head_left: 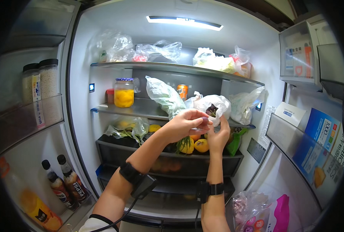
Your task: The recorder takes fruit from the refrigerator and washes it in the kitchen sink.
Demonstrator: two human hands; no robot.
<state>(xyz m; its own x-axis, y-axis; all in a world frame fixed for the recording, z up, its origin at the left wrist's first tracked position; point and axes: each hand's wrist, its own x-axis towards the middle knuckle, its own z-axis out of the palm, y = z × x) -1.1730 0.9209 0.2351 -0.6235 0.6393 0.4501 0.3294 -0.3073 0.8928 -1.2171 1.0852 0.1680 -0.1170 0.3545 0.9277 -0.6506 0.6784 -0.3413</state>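
My left hand (190,121) pinches a small dark purple fruit (205,121), which looks like a grape, between thumb and fingers. Just behind it on the middle refrigerator shelf (143,108) sits a white plastic bag (222,103). Through the bag's opening I see more dark fruit and green stems (211,110). My right hand (220,134) is raised at the bag's lower edge, its index finger up against the plastic and its thumb close to my left fingertips. Whether it grips the bag is hidden.
Left of the hands stand a jar of yellow fruit (124,93) and a filled plastic bag (164,95). An orange can (182,91) is behind. Below, yellow fruits (201,145) lie over a drawer (172,165). Open doors with loaded racks (293,136) flank both sides.
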